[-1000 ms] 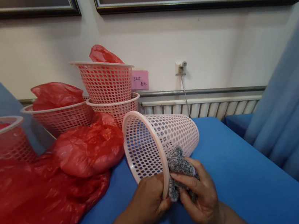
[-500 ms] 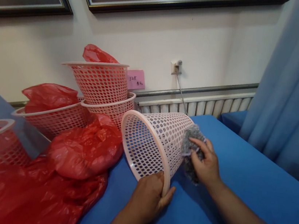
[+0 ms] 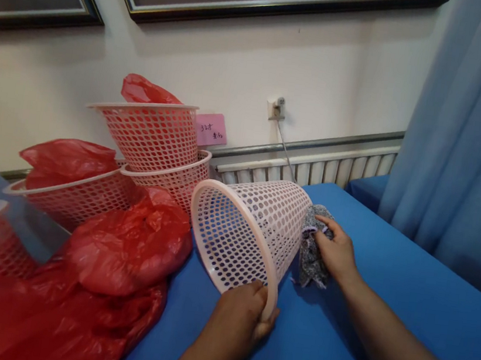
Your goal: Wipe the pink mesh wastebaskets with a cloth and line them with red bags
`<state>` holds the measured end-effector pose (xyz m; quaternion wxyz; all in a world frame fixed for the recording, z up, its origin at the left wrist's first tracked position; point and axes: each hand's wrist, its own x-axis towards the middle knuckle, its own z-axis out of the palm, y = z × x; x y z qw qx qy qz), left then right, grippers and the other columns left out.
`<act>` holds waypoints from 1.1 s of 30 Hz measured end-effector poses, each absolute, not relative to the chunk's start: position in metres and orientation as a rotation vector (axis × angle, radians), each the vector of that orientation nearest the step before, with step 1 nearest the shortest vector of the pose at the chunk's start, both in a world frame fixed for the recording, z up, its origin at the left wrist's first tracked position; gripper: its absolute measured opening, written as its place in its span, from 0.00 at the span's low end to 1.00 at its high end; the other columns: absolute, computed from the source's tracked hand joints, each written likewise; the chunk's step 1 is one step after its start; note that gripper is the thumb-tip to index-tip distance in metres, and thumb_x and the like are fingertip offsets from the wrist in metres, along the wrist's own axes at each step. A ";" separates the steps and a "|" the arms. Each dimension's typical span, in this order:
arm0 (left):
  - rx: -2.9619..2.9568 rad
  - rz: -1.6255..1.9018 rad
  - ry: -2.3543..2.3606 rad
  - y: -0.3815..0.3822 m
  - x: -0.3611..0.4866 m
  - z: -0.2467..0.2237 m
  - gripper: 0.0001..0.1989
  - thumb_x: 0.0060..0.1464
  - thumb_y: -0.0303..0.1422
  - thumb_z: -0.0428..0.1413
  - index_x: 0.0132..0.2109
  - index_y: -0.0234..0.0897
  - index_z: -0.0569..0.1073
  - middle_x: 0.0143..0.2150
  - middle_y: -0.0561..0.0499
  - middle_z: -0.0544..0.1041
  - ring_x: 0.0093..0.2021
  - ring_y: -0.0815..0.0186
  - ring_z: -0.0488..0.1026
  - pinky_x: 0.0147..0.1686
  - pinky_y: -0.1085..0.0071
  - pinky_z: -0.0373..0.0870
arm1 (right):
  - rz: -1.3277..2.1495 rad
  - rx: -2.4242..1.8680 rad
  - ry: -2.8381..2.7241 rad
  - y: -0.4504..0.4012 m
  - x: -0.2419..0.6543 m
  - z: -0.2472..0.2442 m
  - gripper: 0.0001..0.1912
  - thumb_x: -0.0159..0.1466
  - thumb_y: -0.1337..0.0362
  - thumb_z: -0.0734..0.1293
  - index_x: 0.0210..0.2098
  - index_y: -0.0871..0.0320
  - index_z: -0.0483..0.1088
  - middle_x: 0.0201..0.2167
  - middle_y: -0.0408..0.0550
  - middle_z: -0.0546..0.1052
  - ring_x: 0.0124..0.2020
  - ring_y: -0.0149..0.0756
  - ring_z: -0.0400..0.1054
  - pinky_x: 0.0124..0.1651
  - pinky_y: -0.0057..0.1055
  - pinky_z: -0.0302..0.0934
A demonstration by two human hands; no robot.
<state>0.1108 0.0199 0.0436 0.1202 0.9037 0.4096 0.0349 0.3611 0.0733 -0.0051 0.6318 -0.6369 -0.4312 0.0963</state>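
A pale pink perforated plastic basket (image 3: 272, 208) lies on its side on the blue surface (image 3: 334, 346), its open mouth facing left and toward me. My left hand (image 3: 240, 316) grips the lower rim, with the fingers inside and the thumb outside. At the basket's base, my right hand (image 3: 335, 248) holds a crumpled grey cloth (image 3: 314, 254) with purplish edges between thumb and fingers. The cloth hangs down beside the base.
More pink baskets (image 3: 149, 135) with red plastic bags in them stand at the left. Loose red bags (image 3: 125, 247) lie before them. Behind are a pink note (image 3: 210, 129), a radiator (image 3: 330, 168) and a wall socket (image 3: 276, 110). A blue curtain (image 3: 464, 127) hangs right.
My right hand has shifted slightly right with the cloth, which now hangs lower and farther off the basket's side. The basket has turned a little; my left hand keeps its grip. The view has shifted slightly.
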 end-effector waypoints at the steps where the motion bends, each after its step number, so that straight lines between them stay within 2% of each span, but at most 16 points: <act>1: 2.645 0.062 1.200 0.020 0.112 0.043 0.10 0.64 0.36 0.56 0.47 0.38 0.78 0.47 0.43 0.82 0.45 0.53 0.81 0.47 0.61 0.77 | 0.198 -1.441 -0.995 0.071 0.359 -0.004 0.22 0.60 0.59 0.65 0.51 0.57 0.80 0.50 0.55 0.79 0.55 0.52 0.74 0.62 0.56 0.66; 6: 2.643 0.003 1.215 0.021 0.112 0.043 0.10 0.60 0.31 0.57 0.47 0.38 0.77 0.47 0.43 0.82 0.45 0.53 0.81 0.45 0.62 0.76 | -0.110 -1.017 -1.413 0.016 0.316 0.019 0.21 0.65 0.69 0.65 0.56 0.52 0.76 0.59 0.54 0.73 0.62 0.47 0.69 0.62 0.47 0.67; 10: 2.640 0.031 1.180 0.023 0.110 0.042 0.09 0.58 0.28 0.56 0.46 0.39 0.77 0.46 0.45 0.82 0.42 0.56 0.81 0.41 0.67 0.74 | -0.184 -0.790 -1.591 -0.011 0.301 0.030 0.25 0.64 0.74 0.65 0.58 0.51 0.75 0.64 0.54 0.68 0.61 0.47 0.69 0.58 0.44 0.70; 12: 2.650 -0.020 1.183 0.023 0.111 0.042 0.11 0.58 0.29 0.56 0.47 0.38 0.77 0.47 0.44 0.82 0.43 0.55 0.81 0.42 0.65 0.75 | -0.160 -0.904 -1.518 0.000 0.309 0.027 0.24 0.64 0.72 0.66 0.58 0.51 0.75 0.62 0.55 0.70 0.61 0.48 0.70 0.59 0.46 0.69; 17: 2.655 -0.142 1.208 0.021 0.116 0.041 0.11 0.57 0.31 0.59 0.48 0.38 0.78 0.49 0.42 0.82 0.45 0.50 0.81 0.45 0.60 0.75 | 0.100 -1.342 -1.127 0.047 0.343 0.013 0.19 0.64 0.61 0.64 0.51 0.54 0.79 0.49 0.52 0.79 0.53 0.49 0.74 0.61 0.52 0.67; 19: 2.621 -0.098 1.233 0.019 0.116 0.043 0.11 0.56 0.35 0.62 0.46 0.38 0.78 0.47 0.43 0.82 0.44 0.50 0.80 0.45 0.59 0.74 | 0.122 -1.360 -1.112 0.051 0.346 0.011 0.19 0.64 0.60 0.64 0.51 0.54 0.79 0.49 0.52 0.79 0.53 0.49 0.74 0.61 0.52 0.67; 22: 2.493 0.168 1.285 0.018 0.110 0.043 0.20 0.54 0.48 0.64 0.44 0.37 0.77 0.41 0.44 0.81 0.39 0.50 0.78 0.41 0.59 0.73 | 0.045 -1.315 -1.226 0.042 0.335 0.011 0.20 0.66 0.62 0.63 0.54 0.52 0.78 0.53 0.54 0.76 0.57 0.48 0.73 0.61 0.49 0.68; 26: 2.223 0.790 1.081 0.022 0.098 0.038 0.32 0.56 0.59 0.58 0.53 0.35 0.74 0.41 0.45 0.80 0.37 0.55 0.76 0.38 0.62 0.74 | -0.043 -1.179 -1.441 0.026 0.311 0.013 0.21 0.66 0.67 0.64 0.56 0.53 0.76 0.58 0.56 0.73 0.59 0.49 0.71 0.60 0.50 0.69; 29: 2.079 1.097 0.898 0.026 0.091 0.034 0.31 0.60 0.57 0.57 0.58 0.37 0.73 0.45 0.45 0.81 0.41 0.57 0.78 0.43 0.63 0.76 | -0.112 -1.039 -1.601 0.017 0.300 0.017 0.23 0.64 0.71 0.64 0.57 0.54 0.74 0.59 0.57 0.71 0.58 0.49 0.70 0.58 0.50 0.71; 33: 2.056 1.212 0.789 0.026 0.089 0.037 0.24 0.66 0.49 0.57 0.60 0.39 0.74 0.46 0.45 0.83 0.42 0.58 0.80 0.44 0.66 0.78 | -0.213 -0.746 -1.775 0.000 0.292 0.027 0.24 0.62 0.73 0.64 0.57 0.56 0.73 0.60 0.57 0.69 0.55 0.45 0.70 0.54 0.44 0.73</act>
